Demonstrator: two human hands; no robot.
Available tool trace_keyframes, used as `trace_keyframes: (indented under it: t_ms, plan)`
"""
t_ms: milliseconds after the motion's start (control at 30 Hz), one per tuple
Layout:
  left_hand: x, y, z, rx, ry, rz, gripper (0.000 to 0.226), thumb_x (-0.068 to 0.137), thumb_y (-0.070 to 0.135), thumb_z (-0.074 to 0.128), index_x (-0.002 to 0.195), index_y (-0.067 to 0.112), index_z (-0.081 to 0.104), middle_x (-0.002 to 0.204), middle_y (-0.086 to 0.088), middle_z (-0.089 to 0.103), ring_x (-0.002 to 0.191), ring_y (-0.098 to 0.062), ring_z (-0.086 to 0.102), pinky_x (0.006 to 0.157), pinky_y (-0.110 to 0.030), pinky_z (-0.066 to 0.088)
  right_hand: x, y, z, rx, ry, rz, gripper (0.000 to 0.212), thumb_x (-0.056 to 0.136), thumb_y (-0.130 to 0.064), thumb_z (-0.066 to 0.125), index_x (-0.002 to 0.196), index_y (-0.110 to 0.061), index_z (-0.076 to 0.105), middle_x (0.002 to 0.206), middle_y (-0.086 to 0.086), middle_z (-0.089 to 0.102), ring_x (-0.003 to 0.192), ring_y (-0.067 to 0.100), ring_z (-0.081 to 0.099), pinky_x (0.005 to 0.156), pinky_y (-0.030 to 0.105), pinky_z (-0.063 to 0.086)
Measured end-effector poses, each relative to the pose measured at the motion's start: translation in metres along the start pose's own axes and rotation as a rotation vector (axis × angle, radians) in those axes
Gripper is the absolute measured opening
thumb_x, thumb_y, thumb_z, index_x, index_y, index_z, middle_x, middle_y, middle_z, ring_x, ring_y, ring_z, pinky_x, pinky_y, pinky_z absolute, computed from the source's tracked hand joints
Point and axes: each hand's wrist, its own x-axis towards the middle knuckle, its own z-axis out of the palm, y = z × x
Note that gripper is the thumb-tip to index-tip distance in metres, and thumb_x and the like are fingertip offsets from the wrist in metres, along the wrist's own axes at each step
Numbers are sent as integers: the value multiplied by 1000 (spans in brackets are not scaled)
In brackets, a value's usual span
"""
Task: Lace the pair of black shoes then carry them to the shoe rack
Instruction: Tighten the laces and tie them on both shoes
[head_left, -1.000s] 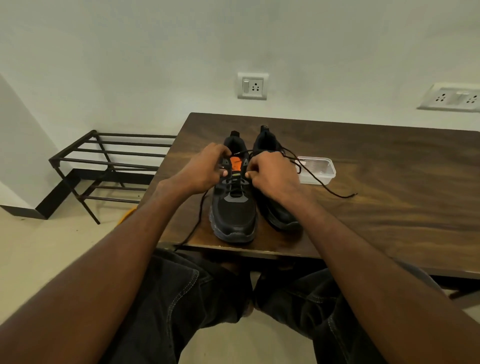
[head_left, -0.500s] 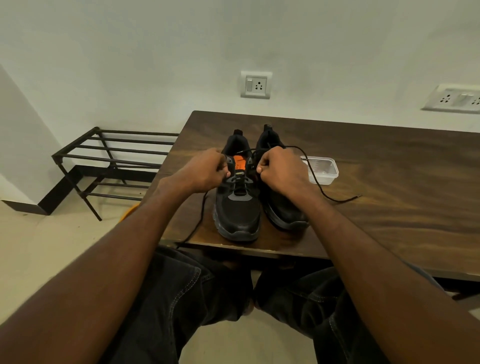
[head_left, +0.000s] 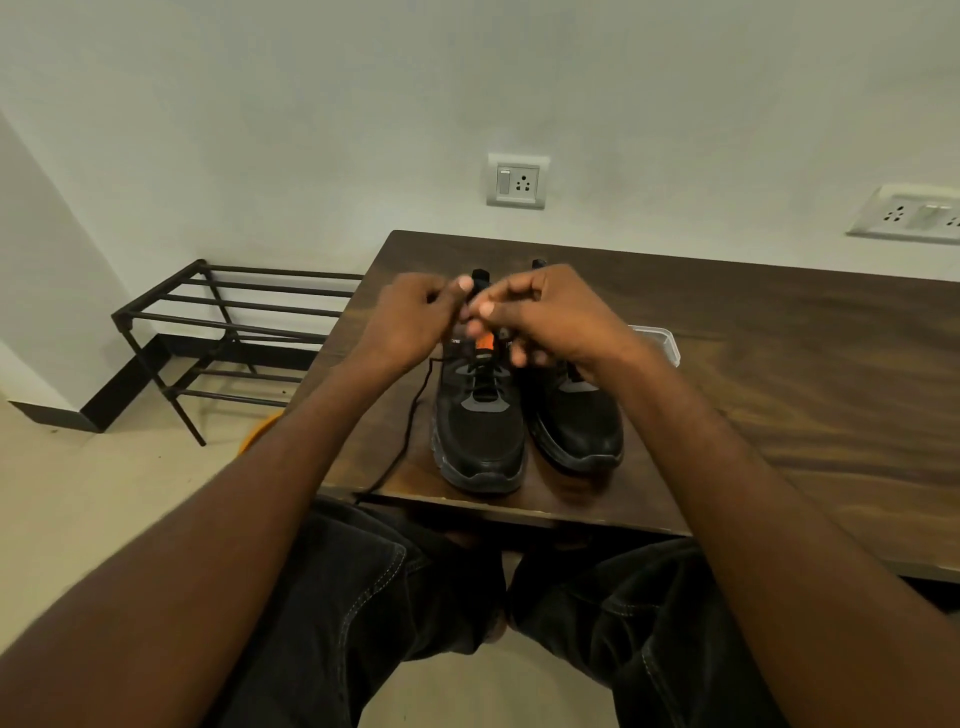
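Both hands were raised over the tongue end of the left black shoe (head_left: 480, 415), nearly touching each other. Left hand (head_left: 410, 322) had fingers curled, thumb up, pinching the black lace (head_left: 410, 431), which ran down from under it & off the near table edge. Right hand (head_left: 550, 317) was curled too, thumb and forefinger pressed together; couldn't tell if lace was in that pinch, bit blurred. Right black shoe (head_left: 582, 421) sat just below the right hand, touching its partner, toes twd the person, on the wooden table (head_left: 779, 374). Clear plastic container (head_left: 662, 340) peeked out beyond the right wrist. Shoe rack (head_left: 228, 322) stood on the floor well left of the left hand.
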Motion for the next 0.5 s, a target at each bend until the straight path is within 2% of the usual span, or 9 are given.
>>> trace_keyframes:
  t_ms: [67, 133, 233, 300, 333, 400, 467, 500]
  plan:
    - [-5, 12, 2, -282, 58, -48, 55, 110, 44, 42, 89, 3, 73, 74, -14, 71, 62, -17, 66, 56, -28, 53, -3, -11, 2, 224, -14, -23, 20, 103, -15, 64, 120, -8, 72, 103, 6, 81, 58, 15, 69, 43, 18, 44]
    - [-8, 24, 5, -537, 57, -169, 62, 111, 50, 34, 101, 1, 71, 79, -15, 70, 67, -19, 68, 61, -28, 56, -3, -16, 3, 340, 0, -49, 22, 104, -14, 63, 123, -6, 71, 107, 7, 80, 59, 17, 71, 43, 18, 45]
    - [-10, 33, 9, -817, -114, -330, 77, 106, 65, 22, 130, 5, 63, 97, -17, 76, 90, -28, 76, 81, -41, 62, -1, -14, 2, 407, 75, -69, 23, 102, -15, 66, 122, -5, 70, 109, 7, 80, 54, 14, 67, 42, 19, 44]
    - [-10, 34, 9, -885, -277, -346, 84, 101, 73, 16, 138, 8, 55, 107, -18, 76, 103, -31, 75, 88, -41, 60, 0, -11, -3, 456, 145, -50, 22, 100, -14, 68, 120, -5, 71, 109, 6, 80, 53, 12, 65, 44, 20, 45]
    - [-11, 34, 9, -886, -351, -336, 84, 100, 74, 16, 138, 9, 53, 106, -17, 76, 101, -32, 75, 86, -38, 60, 0, -10, -5, 486, 178, -33, 21, 100, -13, 68, 120, -6, 71, 108, 5, 80, 54, 12, 66, 45, 21, 45]
    - [-12, 38, 9, -850, -412, -298, 75, 103, 69, 26, 136, 8, 55, 88, -10, 72, 79, -26, 72, 73, -32, 58, -2, -8, -13, 500, 263, 4, 20, 100, -11, 67, 119, -7, 70, 103, 5, 81, 54, 12, 65, 44, 20, 43]
    - [-10, 34, 8, -815, -317, -271, 54, 108, 50, 44, 129, 3, 60, 66, -1, 54, 57, -15, 52, 57, -25, 48, 1, 2, -25, 379, 400, 84, 13, 100, -12, 66, 111, -12, 72, 91, 5, 81, 51, 10, 63, 42, 19, 42]
    - [-9, 30, 6, -793, -244, -264, 43, 108, 40, 50, 125, 2, 62, 63, 1, 47, 54, -12, 44, 54, -24, 43, 1, 8, -31, 203, 491, 137, 9, 99, -14, 65, 102, -17, 73, 86, 4, 79, 52, 10, 63, 43, 19, 45]
